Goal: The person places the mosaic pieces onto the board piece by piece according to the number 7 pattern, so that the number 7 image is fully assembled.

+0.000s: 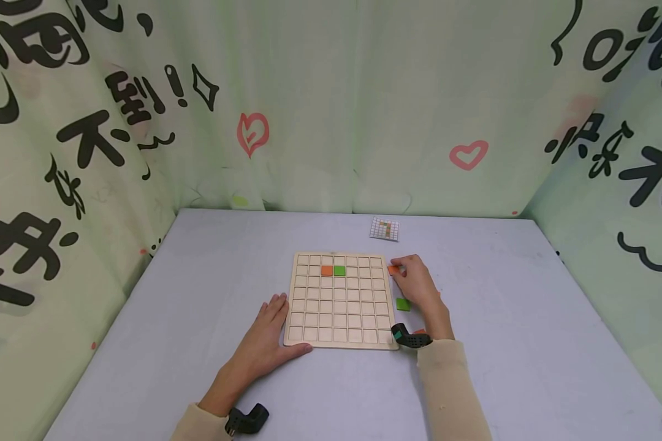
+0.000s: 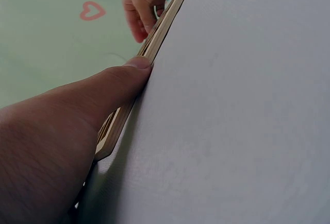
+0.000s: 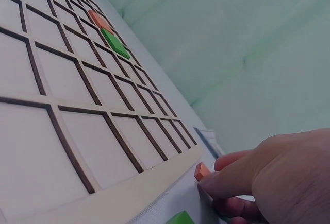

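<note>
A square wooden grid board (image 1: pixel 339 346) lies on the table, with an orange tile (image 1: pixel 327 271) and a green tile (image 1: pixel 339 271) side by side in its second row from the top. My left hand (image 1: pixel 265 340) rests at the board's lower left corner, fingers along the left side and thumb on the near edge. Just off the board's upper right side, my right hand (image 1: pixel 416 285) pinches another orange tile (image 3: pixel 201 171) between thumb and fingertips. A second green tile (image 1: pixel 403 304) lies on the table beside that hand. Under the right wrist, one more orange tile (image 1: pixel 420 331) is partly hidden.
Behind the board lies a small card (image 1: pixel 384 229) printed with a grid and a coloured pattern. The white table (image 1: pixel 209 263) is enclosed by pale green curtains (image 1: pixel 353 110) with black writing and red hearts. Each wrist wears a black camera (image 1: pixel 247 420).
</note>
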Tool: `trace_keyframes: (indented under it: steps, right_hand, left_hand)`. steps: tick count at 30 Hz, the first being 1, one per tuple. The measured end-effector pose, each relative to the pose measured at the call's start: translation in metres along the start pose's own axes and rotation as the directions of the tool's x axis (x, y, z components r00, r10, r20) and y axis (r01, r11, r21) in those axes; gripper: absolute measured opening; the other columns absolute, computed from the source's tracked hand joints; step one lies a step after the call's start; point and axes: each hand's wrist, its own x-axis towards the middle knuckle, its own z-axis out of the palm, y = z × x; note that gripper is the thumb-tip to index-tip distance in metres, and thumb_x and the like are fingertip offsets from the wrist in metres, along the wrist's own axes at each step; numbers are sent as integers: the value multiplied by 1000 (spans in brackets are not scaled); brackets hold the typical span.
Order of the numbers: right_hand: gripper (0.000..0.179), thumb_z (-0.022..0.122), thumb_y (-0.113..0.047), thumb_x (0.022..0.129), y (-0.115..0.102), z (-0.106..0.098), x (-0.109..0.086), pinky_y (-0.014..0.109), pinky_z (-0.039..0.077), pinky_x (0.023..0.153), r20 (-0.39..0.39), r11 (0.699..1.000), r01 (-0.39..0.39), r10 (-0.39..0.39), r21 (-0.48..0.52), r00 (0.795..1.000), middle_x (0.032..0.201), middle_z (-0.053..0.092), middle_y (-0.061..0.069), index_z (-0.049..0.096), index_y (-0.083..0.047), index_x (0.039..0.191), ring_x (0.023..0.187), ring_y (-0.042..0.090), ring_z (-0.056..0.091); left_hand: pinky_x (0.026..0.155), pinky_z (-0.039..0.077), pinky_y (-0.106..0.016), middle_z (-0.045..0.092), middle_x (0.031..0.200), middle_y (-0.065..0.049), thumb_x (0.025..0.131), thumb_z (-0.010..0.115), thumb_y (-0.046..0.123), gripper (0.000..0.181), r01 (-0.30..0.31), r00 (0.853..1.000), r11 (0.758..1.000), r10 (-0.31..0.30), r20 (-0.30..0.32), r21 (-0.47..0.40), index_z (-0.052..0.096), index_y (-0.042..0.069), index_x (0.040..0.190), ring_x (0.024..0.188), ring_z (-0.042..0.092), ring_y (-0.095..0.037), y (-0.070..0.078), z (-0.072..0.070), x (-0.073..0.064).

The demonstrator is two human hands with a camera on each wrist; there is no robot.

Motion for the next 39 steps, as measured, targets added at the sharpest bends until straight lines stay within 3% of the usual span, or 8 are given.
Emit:
trace_keyframes:
  steps: [21,30,39]
  right_hand:
    - [35,61,-8,97,1,-1,-1,37,49,81,25,999,-34,33,15,999,127,50,24,61,5,129,97,29,52]
    - [31,64,-8,96,2,-2,-2,33,49,76,19,999,-22,21,49,1000,112,56,20,58,4,124,92,27,53]
    - [28,59,-9,99,2,-3,-1,39,51,81,14,998,-37,36,55,999,114,61,20,56,1,125,95,28,56]
  left_hand:
    - [129,17,-48,29,164,-17,79,75,62,107,3,1000,1000,-3,0,-1,33,-2,154,156,20,-32,-2,2,1]
    - [129,17,-48,29,164,-17,79,74,63,107,8,1000,1000,-8,2,4,33,-1,155,156,19,-32,-3,3,1]
    - [129,17,-48,28,164,-17,79,74,64,107,3,1000,1000,-3,1,6,33,-1,154,156,20,-32,-4,3,1]
